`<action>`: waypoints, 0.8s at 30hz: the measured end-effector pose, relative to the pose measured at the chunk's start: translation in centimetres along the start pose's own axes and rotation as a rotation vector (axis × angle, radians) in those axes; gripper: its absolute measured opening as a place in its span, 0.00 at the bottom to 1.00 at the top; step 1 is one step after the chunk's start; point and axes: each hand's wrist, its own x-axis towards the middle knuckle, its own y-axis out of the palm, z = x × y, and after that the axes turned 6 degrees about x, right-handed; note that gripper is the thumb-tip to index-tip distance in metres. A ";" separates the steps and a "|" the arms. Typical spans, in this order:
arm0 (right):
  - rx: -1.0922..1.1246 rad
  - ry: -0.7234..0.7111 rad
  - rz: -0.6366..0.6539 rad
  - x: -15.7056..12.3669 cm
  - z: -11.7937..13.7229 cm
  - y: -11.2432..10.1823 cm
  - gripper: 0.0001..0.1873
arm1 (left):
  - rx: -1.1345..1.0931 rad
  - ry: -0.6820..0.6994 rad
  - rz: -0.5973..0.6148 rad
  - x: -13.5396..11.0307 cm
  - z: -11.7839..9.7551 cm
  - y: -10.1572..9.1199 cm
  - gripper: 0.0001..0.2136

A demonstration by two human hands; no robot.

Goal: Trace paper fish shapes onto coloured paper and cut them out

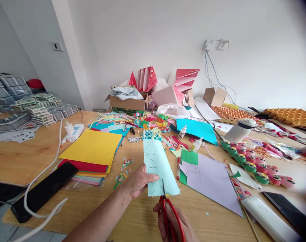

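Note:
My left hand (138, 183) pinches the lower left edge of a light blue paper strip (158, 164) with fish outlines drawn on it in pencil. The strip is held up above the wooden table (22, 161). My right hand (175, 223) grips red-handled scissors (169, 211), whose blade tips touch the strip's bottom edge beside the lowest fish. Both hands are closed on what they hold.
A stack of coloured paper topped by a yellow sheet (92, 148) lies left, with a black phone (43, 191) and white cable nearer. A lilac sheet (211, 178) lies right. Glue bottles (182, 131), paper scraps, cardboard boxes (129, 102) and paper craft figures (249, 161) crowd the back and right.

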 end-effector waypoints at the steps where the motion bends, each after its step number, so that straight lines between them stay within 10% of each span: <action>1: -0.007 -0.010 -0.004 0.0 0.0 0.0 0.34 | -0.005 0.002 0.001 0.1 0.1 0.0 0.18; 24: -0.058 -0.031 -0.067 0.7 -1.2 -0.3 0.34 | 0.019 -0.034 -0.037 0.3 0.3 0.1 0.21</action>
